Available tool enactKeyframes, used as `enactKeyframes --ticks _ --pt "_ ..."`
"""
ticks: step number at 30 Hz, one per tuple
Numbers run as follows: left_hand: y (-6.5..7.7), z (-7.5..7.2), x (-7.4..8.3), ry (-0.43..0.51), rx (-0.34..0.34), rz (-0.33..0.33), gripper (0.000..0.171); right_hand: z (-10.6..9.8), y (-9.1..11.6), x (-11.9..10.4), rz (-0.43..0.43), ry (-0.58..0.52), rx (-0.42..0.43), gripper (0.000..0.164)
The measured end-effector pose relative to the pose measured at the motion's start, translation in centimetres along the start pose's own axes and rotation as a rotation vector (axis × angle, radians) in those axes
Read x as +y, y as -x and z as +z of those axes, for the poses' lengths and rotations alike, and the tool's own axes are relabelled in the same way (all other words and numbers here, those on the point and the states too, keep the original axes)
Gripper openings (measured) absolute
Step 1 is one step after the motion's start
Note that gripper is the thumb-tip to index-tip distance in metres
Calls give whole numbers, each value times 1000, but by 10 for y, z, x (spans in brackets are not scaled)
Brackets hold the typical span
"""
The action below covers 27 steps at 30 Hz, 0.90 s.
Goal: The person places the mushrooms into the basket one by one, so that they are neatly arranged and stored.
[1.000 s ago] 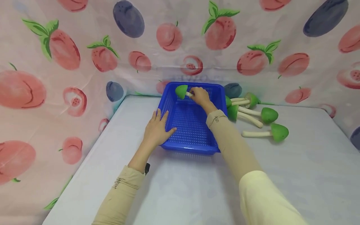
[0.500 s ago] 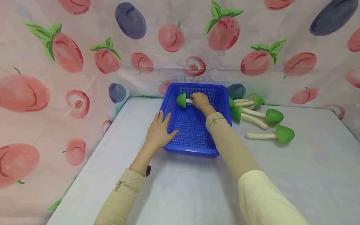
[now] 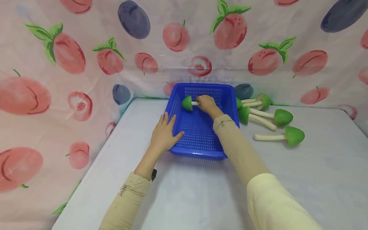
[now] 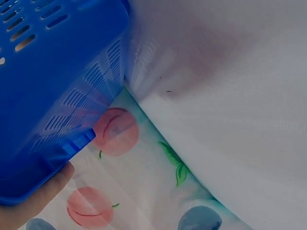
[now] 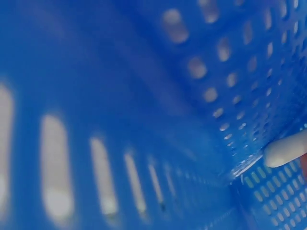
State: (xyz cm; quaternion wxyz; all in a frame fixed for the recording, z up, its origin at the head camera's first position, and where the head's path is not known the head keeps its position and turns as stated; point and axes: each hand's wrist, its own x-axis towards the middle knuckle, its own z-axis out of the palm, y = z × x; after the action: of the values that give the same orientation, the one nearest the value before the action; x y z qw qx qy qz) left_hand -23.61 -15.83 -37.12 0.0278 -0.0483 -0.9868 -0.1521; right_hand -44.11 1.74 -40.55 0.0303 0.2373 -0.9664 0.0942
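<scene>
Right hand well down inside the blue basket, and it has a green-capped mushroom by the pale stem, fingers curled round it! The mushroom lies sideways towards the far end of the basket, cap pointing left, close to the left wall; whether it touches the basket's floor, I cannot tell. Down in the right wrist view, there is the rounded stem end, just in from the frame's right edge, with slotted blue all round it. Over to the left hand, spread wide on the basket's left rim, fingers out straight and fanned, thumb reaching across the inner side; the left wrist view catches fingers right along that blue edge. The basket sits on the white bench, up near the patterned cloth with its peaches and dark plums. And what a cluster on the right, just beside the basket! There's a mushroom with its cap by the basket wall, stem slanting towards us, another with its cap to the right, and more green caps behind them, one partly hidden by the rim. Nearest the camera, slightly apart, lies a lone mushroom, stem aimed left.
</scene>
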Motion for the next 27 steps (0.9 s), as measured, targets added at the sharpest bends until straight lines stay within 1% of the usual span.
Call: enactKeyframes --ticks 4,7,11,15,16,20,22,23,27 --pt "-2 0 -1 -7 -7 10 76 -2 1 5 -13 -16 -2 18" --pt "-3 0 -1 -13 -9 17 76 -2 0 8 -22 -47 -5 25" --pt "-3 -1 0 -14 3 21 75 -3 -4 11 -18 -78 -45 36" --pt "-4 -1 1 -12 12 23 75 -4 -7 13 -19 -130 -65 39" --pt "-3 -1 1 -9 12 22 75 -1 -9 16 -31 -148 -35 38" --pt "-3 1 2 -2 14 20 75 -2 -10 18 -24 -242 1 35" --pt "-3 1 1 -4 15 14 74 -3 -7 17 -20 -298 34 35" --pt "-3 2 0 -7 17 12 74 -6 -4 14 -6 -326 31 36" --pt "-1 4 -1 -6 22 3 74 -9 2 9 -27 -394 126 33"
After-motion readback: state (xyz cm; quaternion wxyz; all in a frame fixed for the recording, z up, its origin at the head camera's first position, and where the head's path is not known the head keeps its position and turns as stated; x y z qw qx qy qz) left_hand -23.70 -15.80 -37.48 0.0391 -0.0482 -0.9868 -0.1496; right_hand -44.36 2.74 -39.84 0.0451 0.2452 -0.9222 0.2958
